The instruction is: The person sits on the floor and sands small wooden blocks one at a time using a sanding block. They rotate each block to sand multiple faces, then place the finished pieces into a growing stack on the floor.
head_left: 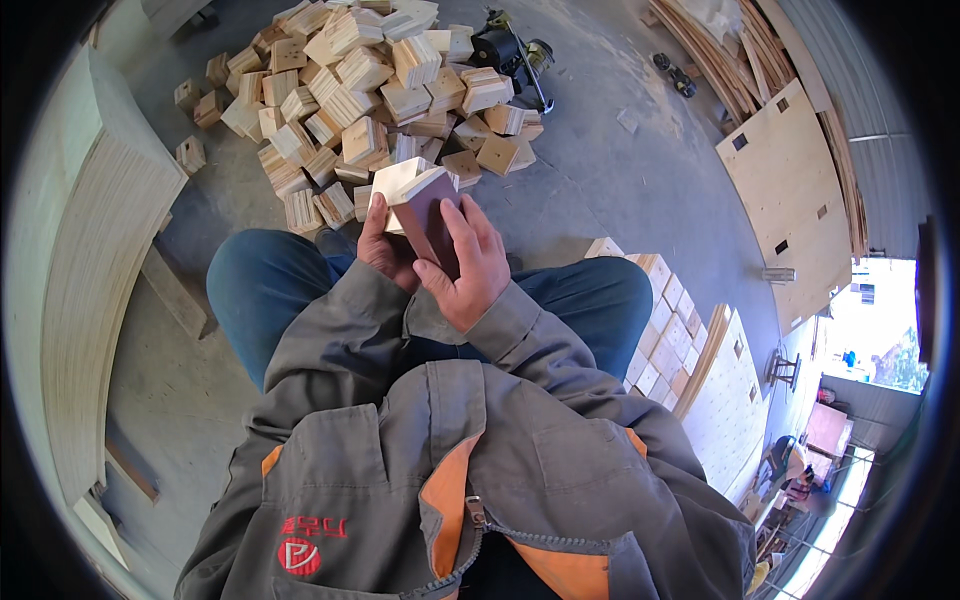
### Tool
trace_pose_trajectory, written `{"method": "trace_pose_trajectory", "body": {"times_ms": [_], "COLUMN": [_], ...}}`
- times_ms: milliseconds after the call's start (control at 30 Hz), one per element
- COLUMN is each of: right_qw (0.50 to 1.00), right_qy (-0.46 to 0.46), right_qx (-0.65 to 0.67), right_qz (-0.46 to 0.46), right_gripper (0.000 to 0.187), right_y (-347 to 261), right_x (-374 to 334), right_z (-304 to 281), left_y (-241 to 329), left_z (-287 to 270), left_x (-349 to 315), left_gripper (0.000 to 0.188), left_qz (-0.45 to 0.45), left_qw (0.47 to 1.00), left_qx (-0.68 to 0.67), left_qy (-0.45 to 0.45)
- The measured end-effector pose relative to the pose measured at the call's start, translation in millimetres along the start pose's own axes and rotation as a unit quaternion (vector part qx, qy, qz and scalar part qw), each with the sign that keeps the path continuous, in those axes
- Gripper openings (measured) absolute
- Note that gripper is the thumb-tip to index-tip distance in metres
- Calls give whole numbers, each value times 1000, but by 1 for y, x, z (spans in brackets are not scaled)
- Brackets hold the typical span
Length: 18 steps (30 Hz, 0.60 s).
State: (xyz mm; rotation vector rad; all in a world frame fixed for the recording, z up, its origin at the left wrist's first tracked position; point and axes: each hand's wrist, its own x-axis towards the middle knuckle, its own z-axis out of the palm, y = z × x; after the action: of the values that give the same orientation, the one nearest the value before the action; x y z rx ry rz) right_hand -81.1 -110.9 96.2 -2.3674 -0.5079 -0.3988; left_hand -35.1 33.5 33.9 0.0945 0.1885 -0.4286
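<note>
Between my knees, my left hand (pixel 385 245) grips a pale plywood block (pixel 393 180) from its left side, thumb along the edge. My right hand (pixel 474 266) is closed around a brown-faced block (pixel 428 218) with pale layered edges, which looks like a sanding block. It is tilted and pressed close against the plywood block, hiding part of it. Whether the two faces touch all along, I cannot tell. Just beyond my hands lies a loose heap of similar plywood blocks (pixel 365 140).
A black and green power tool (pixel 508 58) lies at the heap's right edge. Blocks stand in neat rows (pixel 668 335) beside my right knee. Stacked plywood sheets (pixel 90 270) rise on the left. A large panel with cut-outs (pixel 790 200) leans at the right.
</note>
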Motion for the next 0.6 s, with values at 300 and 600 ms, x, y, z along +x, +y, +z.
{"method": "trace_pose_trajectory", "body": {"times_ms": [300,600], "right_qw": [999,1000], "right_qy": [32,21], "right_qx": [-25,12], "right_qz": [13,8], "right_gripper": [61,63], "right_y": [24,33], "right_x": [31,40], "right_z": [21,26], "left_y": [1,0], "left_z": [-16,-14], "left_x": [4,1], "left_gripper": [62,65], "left_qz": [25,64], "left_qw": [990,988], "left_qx": [38,32], "left_qy": [134,136]}}
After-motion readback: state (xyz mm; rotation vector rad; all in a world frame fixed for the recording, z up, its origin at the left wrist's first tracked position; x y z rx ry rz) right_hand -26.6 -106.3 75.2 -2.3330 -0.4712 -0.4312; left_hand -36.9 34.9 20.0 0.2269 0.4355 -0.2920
